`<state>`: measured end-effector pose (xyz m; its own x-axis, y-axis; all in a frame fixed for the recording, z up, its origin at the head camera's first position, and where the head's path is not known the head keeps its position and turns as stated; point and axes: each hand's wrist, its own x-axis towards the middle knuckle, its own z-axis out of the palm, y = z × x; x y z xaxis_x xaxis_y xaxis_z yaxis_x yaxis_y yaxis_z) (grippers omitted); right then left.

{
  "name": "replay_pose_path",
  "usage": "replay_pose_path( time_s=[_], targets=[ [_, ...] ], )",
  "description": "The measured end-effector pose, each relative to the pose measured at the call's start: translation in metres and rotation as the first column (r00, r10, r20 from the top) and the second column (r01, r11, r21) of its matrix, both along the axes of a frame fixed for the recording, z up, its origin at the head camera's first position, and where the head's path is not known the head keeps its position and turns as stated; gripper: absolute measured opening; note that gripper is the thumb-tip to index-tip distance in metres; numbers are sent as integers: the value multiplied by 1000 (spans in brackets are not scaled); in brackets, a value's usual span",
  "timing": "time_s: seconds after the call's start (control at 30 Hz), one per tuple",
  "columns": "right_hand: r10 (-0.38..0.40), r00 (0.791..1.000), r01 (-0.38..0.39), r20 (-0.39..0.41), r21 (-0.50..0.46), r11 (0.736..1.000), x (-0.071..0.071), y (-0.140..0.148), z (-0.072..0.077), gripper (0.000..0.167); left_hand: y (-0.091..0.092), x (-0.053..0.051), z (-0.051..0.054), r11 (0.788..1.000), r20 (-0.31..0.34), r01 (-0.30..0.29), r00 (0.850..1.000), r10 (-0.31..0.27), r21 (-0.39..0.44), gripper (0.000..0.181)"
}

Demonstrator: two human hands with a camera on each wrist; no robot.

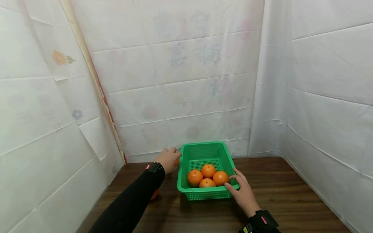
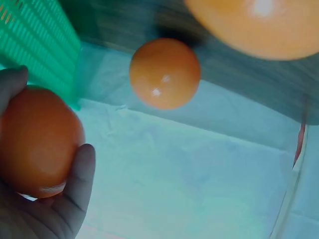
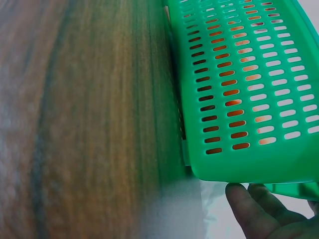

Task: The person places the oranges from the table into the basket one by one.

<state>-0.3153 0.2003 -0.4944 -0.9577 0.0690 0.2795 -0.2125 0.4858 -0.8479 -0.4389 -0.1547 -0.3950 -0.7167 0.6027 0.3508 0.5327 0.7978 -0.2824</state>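
An orange [image 2: 40,142] is gripped in my left hand [image 1: 168,160], which hovers just left of the green plastic basket [image 1: 208,193]. The left wrist view shows the thumb and fingers curled about the fruit. My right hand [image 1: 243,194] holds the basket's front right corner, thumb and fingers bent over the rim. In the right wrist view, the fingertips [image 3: 241,199] touch the basket's edge. Inside the basket, several oranges [image 1: 194,178] lie grouped toward the front.
Two more oranges, one smaller in view [image 2: 165,73] and one close to the camera [image 2: 264,25], rest on the dark wooden table [image 1: 291,194] left of the basket. My left sleeve mostly covers them in the head view. White sheeting [image 1: 180,97] encloses the back and sides.
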Motion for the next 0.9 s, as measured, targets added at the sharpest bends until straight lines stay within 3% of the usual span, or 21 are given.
replay_pose_path(
  time_s=[0.1, 0.2, 0.33, 0.5, 0.6, 0.7, 0.9],
  targets=[
    [7, 1000, -6, 17, -8, 1000, 1, 0, 1, 33, 11, 0, 6, 1000, -9, -5, 1000, 6, 9, 46],
    [16, 999, -16, 34, -13, 1000, 3, 0, 3, 33, 22, 0, 9, 999, 9, -39, 999, 39, -3, 51],
    [16, 999, -16, 33, -11, 1000, 2, 1, 5, 34, 41, 0, 16, 999, 38, -36, 999, 37, -15, 52],
    [12, 999, -12, 29, -17, 1000, 1, 3, 2, 33, 63, 0, 23, 1000, 129, -10, 992, 12, -11, 51],
    [19, 1000, -18, 22, -24, 1000, 1, 2, -1, 33, 73, -1, 26, 999, 216, -41, 975, 45, -23, 54],
    [21, 1000, -21, 10, -30, 999, 0, 1, -3, 33, 80, -1, 27, 997, 305, -82, 949, 83, -16, 56],
    [14, 1000, -13, 6, -34, 999, -1, 0, -2, 30, 89, -4, 25, 995, 423, -103, 901, 89, 8, 59]
  ],
)
